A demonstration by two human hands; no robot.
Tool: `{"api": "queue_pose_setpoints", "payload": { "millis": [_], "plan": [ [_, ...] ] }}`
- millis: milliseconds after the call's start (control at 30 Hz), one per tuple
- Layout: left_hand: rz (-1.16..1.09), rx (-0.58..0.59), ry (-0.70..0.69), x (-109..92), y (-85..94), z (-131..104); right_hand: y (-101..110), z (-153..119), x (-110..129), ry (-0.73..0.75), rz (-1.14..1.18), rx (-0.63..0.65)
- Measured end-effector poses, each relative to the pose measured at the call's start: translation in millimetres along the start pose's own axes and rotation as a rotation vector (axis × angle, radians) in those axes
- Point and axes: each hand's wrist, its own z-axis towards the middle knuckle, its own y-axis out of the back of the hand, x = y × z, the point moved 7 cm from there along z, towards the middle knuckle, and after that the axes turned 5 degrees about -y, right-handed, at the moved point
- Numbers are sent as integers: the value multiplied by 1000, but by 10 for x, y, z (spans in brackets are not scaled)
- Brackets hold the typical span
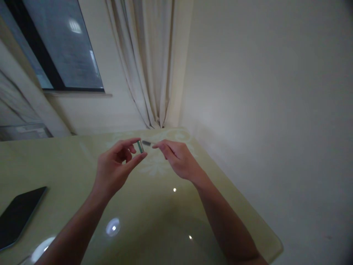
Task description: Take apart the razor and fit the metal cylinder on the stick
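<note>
Between the thumb and forefinger of my left hand (116, 162) a small green and silver battery-like piece (140, 146) is pinched by its two ends, held above the table. My right hand (178, 156) is closed on the thin handle of a small brush (146, 143). The dark bristles point left, close to the upper part of the green piece. Whether the bristles touch it, I cannot tell.
Both hands are over a glossy pale green table (154, 206) that reflects lights. A dark flat tablet or phone (20, 215) lies at the left. A wall (261, 110) runs along the right side; a curtain (150, 66) hangs behind the far edge.
</note>
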Motion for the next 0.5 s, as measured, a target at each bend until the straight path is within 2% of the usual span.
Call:
{"api": "queue_pose_setpoints", "payload": {
  "millis": [100, 233, 400, 500],
  "plan": [
    [-59, -24, 11, -42, 0, -1, -33, -19, 72, 61, -85, -8],
    [-25, -46, -13, -91, 14, -1, 24, -1, 31, 28, -105, -123],
    [-26, -39, -29, -78, 13, 0, -3, 2, 67, 84, -11, -41],
    [-9, -31, -41, -71, 6, 0, 47, 0, 45, 58, -25, -92]
  ]
}}
